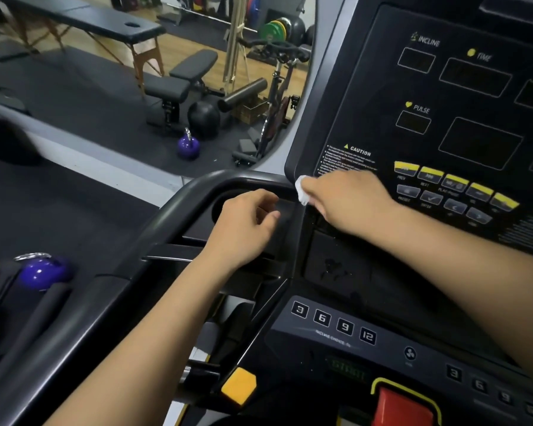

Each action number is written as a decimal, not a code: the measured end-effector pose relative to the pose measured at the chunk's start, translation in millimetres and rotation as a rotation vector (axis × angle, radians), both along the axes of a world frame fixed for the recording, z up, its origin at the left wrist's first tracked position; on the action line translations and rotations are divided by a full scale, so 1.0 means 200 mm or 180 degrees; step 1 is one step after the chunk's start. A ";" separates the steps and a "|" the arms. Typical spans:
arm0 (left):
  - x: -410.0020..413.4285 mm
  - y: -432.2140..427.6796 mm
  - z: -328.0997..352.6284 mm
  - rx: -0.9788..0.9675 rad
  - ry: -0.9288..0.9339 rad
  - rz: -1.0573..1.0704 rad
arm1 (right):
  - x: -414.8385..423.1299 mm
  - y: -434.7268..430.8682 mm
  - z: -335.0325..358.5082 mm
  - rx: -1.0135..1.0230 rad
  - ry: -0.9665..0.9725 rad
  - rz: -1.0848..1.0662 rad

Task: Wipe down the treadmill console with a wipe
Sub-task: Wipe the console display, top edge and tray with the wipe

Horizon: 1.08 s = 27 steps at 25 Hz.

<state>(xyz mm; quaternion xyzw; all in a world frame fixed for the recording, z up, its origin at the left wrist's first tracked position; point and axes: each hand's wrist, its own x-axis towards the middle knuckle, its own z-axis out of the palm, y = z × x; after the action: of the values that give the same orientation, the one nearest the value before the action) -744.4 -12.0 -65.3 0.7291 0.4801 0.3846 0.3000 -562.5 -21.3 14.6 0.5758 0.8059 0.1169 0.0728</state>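
Observation:
The black treadmill console (462,124) fills the right side, with INCLINE, TIME and PULSE windows and yellow and grey buttons. My right hand (348,201) grips a crumpled white wipe (302,189) and presses it against the console's lower left corner, just under the CAUTION label. My left hand (246,226) hovers with loosely curled fingers over the dark cup holder tray (228,198) left of the console, holding nothing. Most of the wipe is hidden under my right hand.
A curved black handrail (173,210) runs around the tray. Lower down are numbered incline keys (333,322), a red stop button (403,407) and a yellow tab (239,385). A purple kettlebell (42,272) stands at left; a mirror shows gym benches and a bike.

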 end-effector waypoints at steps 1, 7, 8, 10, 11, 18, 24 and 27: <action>0.02 0.00 0.01 0.0016 0.0023 -0.0041 | 0.02 0.04 0.04 0.0190 0.0043 -0.0104; 0.11 0.00 0.04 0.0061 0.0023 -0.0076 | 0.09 0.09 0.13 0.1077 0.0528 -0.0429; 0.12 0.00 0.04 0.0055 0.0062 -0.0016 | 0.06 0.04 0.08 0.0759 0.0502 -0.0293; 0.13 0.01 0.03 0.0007 0.0126 0.0186 | 0.02 -0.03 0.02 0.0077 0.0424 -0.0120; 0.14 0.01 0.03 -0.0030 0.0128 0.0273 | 0.02 -0.02 0.05 -0.0077 0.0439 -0.0127; 0.15 -0.02 0.03 -0.0002 0.0001 0.0198 | 0.20 0.36 0.44 0.1759 0.1258 -0.0555; 0.17 -0.01 0.06 0.0219 -0.0002 -0.0083 | 0.06 0.15 0.10 -0.0202 0.0085 0.0433; 0.32 -0.06 0.08 0.0827 0.0528 -0.0760 | 0.15 0.20 0.19 -0.0058 0.0611 0.0124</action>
<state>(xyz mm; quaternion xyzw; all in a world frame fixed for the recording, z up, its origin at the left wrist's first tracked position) -681.0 -23.3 -49.4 0.8427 0.3595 0.3436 0.2064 -532.3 17.7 53.3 0.5679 0.8212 0.0552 -0.0018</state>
